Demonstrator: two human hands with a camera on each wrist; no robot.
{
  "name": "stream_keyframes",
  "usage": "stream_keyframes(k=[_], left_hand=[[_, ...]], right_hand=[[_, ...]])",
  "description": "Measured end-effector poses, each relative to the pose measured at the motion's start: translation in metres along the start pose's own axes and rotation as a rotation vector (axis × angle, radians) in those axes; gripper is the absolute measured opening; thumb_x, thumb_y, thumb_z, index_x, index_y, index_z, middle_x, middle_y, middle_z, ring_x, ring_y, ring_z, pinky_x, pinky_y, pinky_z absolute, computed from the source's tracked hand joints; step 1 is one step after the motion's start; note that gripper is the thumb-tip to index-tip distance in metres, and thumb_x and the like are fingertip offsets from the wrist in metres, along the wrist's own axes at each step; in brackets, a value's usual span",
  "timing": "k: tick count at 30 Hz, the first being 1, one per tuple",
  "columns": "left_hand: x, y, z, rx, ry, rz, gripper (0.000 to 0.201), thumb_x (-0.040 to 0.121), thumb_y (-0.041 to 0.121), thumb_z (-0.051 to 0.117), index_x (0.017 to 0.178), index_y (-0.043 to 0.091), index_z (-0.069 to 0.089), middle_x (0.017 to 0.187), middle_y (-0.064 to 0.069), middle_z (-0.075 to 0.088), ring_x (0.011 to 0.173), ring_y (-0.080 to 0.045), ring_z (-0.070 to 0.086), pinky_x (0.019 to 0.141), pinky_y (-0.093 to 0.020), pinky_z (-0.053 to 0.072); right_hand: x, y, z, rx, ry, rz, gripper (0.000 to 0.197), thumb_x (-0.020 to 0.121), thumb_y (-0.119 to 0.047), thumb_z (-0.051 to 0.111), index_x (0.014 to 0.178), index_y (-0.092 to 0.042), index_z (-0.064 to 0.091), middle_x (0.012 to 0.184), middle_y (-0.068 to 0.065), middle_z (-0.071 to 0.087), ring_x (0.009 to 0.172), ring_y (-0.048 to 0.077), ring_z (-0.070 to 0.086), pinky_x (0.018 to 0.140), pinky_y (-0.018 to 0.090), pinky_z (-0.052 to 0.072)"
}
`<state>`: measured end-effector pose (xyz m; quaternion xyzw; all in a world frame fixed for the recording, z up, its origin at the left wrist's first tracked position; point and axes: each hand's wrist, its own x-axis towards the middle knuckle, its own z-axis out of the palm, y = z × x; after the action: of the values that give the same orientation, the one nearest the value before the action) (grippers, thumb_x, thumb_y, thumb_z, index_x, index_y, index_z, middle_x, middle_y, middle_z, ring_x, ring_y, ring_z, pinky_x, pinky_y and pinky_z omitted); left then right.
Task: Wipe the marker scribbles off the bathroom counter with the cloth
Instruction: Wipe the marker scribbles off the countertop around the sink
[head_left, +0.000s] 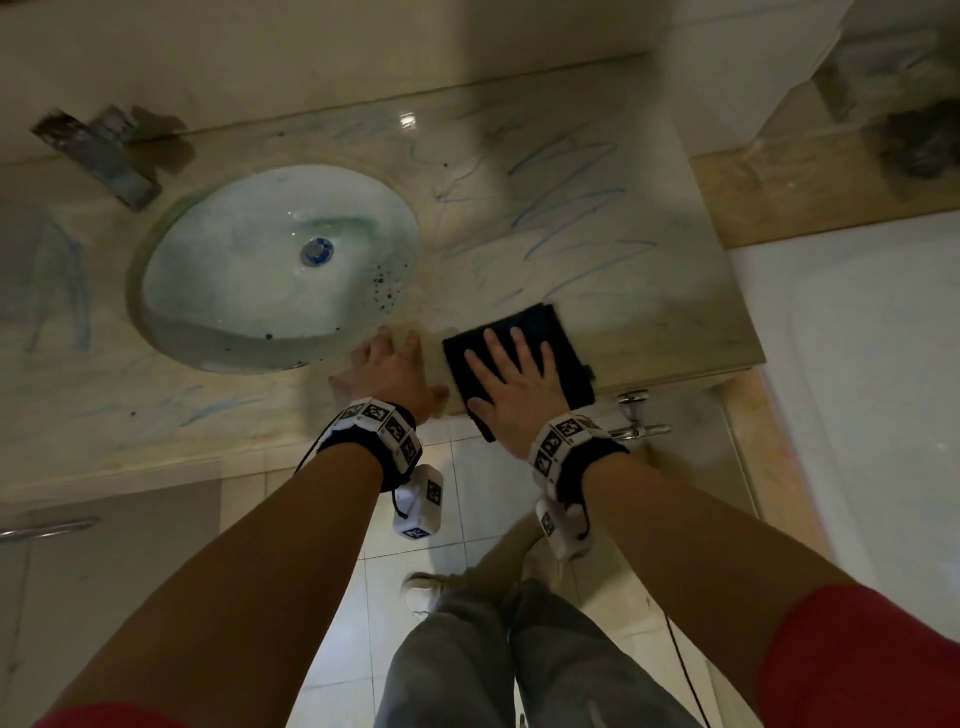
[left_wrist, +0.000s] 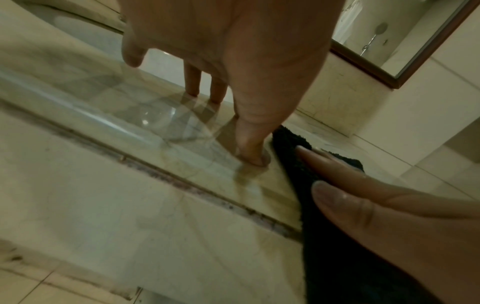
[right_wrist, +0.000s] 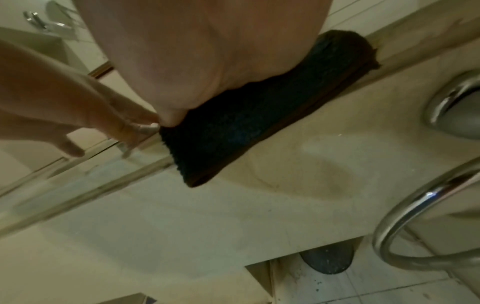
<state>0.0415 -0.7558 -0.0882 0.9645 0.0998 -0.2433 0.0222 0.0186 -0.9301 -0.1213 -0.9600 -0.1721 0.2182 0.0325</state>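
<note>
The right hand (head_left: 511, 387) presses spread, straight fingers on the dark cloth (head_left: 563, 332) overhanging the worktop (head_left: 675, 312) edge; the left hand (head_left: 389, 371) lies flat beside it, frame centre.

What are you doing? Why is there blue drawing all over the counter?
Someone is cleaning marker off the bathroom counter. Their right hand presses flat on a dark cloth at the counter's front edge, just right of the sink. Their left hand rests open on the counter beside the cloth. Blue scribbles are on the counter behind the cloth, and more to the left of the sink, so plenty is left to wipe.
</note>
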Motion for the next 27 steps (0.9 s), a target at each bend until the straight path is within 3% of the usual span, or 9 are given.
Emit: stream_keyframes(k=[4, 14, 20, 22, 24, 27], left_hand=[[0.0, 0.001, -0.001, -0.032, -0.032, -0.003, 0.086, 0.078, 0.06, 0.064, 0.146, 0.041, 0.015, 0.161, 0.003, 0.006, 0.145, -0.035, 0.011, 0.102, -0.073, 0.023], [0.001, 0.006, -0.006, -0.067, -0.051, -0.036, 0.088, 0.075, 0.059, 0.069, 0.147, 0.04, 0.022, 0.16, 0.0, 0.011, 0.144, -0.036, 0.015, 0.107, -0.069, 0.024], [0.006, 0.016, -0.017, -0.104, -0.005, -0.102, 0.052, 0.08, 0.055, 0.062, 0.125, 0.034, 0.045, 0.14, -0.007, 0.039, 0.129, -0.038, 0.034, 0.103, -0.07, 0.024], [0.007, 0.019, -0.014, -0.114, 0.047, -0.127, 0.056, 0.079, 0.05, 0.066, 0.127, 0.033, 0.041, 0.136, -0.01, 0.039, 0.127, -0.04, 0.035, 0.101, -0.072, 0.022], [0.007, 0.016, -0.011, -0.111, 0.064, -0.129, 0.065, 0.077, 0.052, 0.067, 0.132, 0.033, 0.036, 0.143, -0.011, 0.032, 0.132, -0.04, 0.029, 0.102, -0.073, 0.022], [0.011, 0.005, -0.008, -0.118, 0.024, -0.091, 0.076, 0.079, 0.057, 0.063, 0.141, 0.032, 0.027, 0.152, -0.011, 0.025, 0.137, -0.04, 0.024, 0.105, -0.065, 0.024]], right_hand=[[-0.006, 0.035, -0.002, 0.052, 0.03, 0.056, 0.061, 0.099, -0.059, 0.016, 0.153, -0.039, -0.004, 0.161, -0.009, -0.019, 0.147, 0.021, -0.021, 0.118, 0.051, -0.011], [-0.046, 0.143, 0.0, 0.205, 0.066, 0.453, 0.062, 0.098, -0.06, 0.016, 0.152, -0.04, -0.008, 0.16, -0.009, -0.019, 0.148, 0.021, -0.018, 0.119, 0.049, -0.008], [-0.053, 0.173, -0.002, 0.245, 0.086, 0.577, 0.063, 0.098, -0.06, 0.017, 0.153, -0.038, -0.005, 0.162, -0.007, -0.014, 0.148, 0.022, -0.015, 0.119, 0.05, -0.006], [-0.05, 0.178, -0.003, 0.257, 0.084, 0.601, 0.063, 0.098, -0.06, 0.017, 0.153, -0.038, -0.004, 0.162, -0.006, -0.014, 0.148, 0.023, -0.015, 0.119, 0.05, -0.007], [-0.046, 0.181, -0.007, 0.269, 0.076, 0.639, 0.064, 0.098, -0.06, 0.018, 0.153, -0.037, -0.004, 0.162, -0.005, -0.014, 0.148, 0.024, -0.015, 0.118, 0.05, -0.007], [-0.034, 0.185, -0.013, 0.264, 0.061, 0.684, 0.064, 0.098, -0.059, 0.017, 0.153, -0.035, -0.006, 0.162, -0.002, -0.015, 0.148, 0.027, -0.015, 0.118, 0.052, -0.007]])
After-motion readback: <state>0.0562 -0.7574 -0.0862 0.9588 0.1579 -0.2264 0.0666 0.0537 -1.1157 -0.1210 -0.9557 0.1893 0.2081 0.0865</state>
